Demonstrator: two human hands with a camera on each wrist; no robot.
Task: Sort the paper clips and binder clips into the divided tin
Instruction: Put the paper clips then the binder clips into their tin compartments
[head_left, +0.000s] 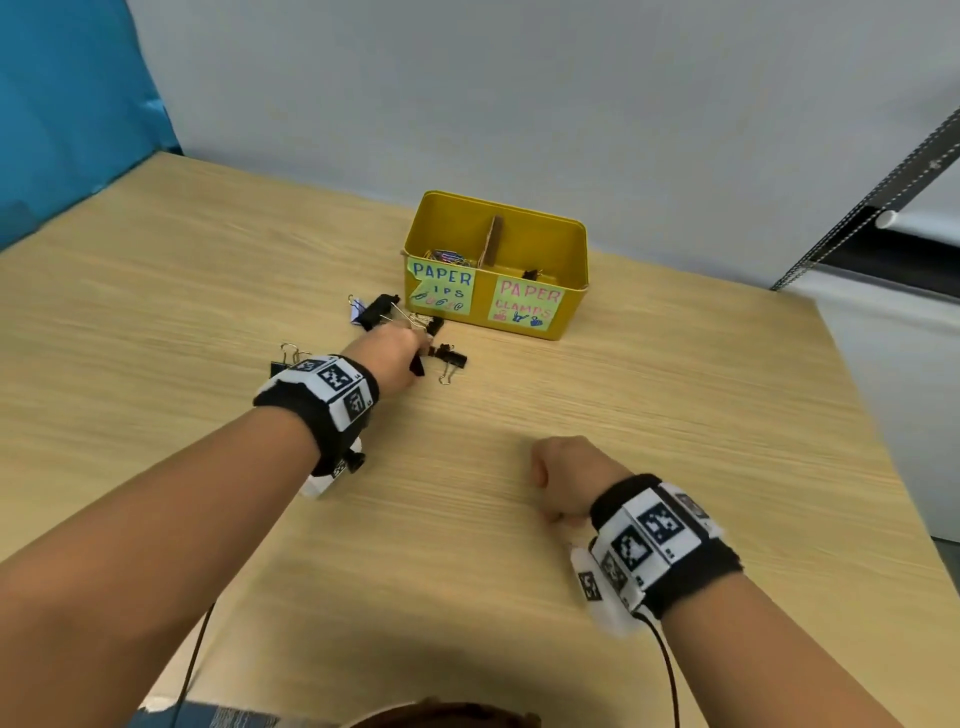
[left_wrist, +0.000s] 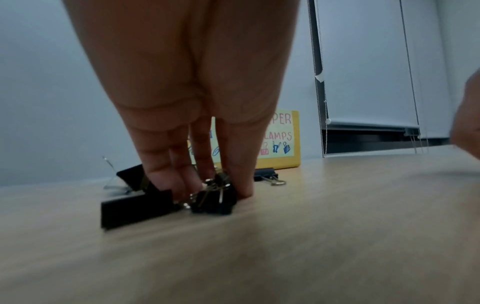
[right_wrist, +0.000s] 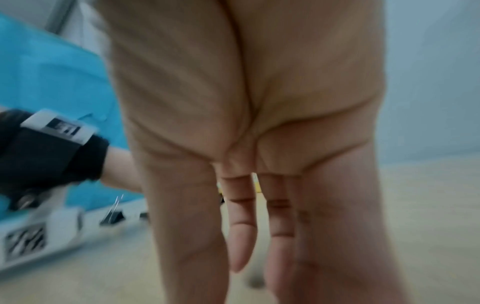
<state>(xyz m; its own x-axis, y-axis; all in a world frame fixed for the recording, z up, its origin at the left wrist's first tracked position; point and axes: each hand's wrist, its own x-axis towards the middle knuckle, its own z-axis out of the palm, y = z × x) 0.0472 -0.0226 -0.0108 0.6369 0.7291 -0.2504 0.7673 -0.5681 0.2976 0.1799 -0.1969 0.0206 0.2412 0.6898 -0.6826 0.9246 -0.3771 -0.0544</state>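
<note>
Midway through the sorting, my wooden desk (head_left: 571, 415) carries the yellow divided tin (head_left: 569, 291) near its far edge, its left compartment labelled for paper clips and already holding a coloured heap (head_left: 448, 255), its right compartment holding at least one black clamp (head_left: 531, 274). Several black binder clips (head_left: 379, 310) lie scattered just in front of the tin, unsorted. My left hand (head_left: 396, 358) reaches into them, fingertips (left_wrist: 244, 185) closing round a small binder clip (left_wrist: 215, 199) on the wood. My right hand (head_left: 566, 480) hangs relaxed and empty, fingers extended.
</note>
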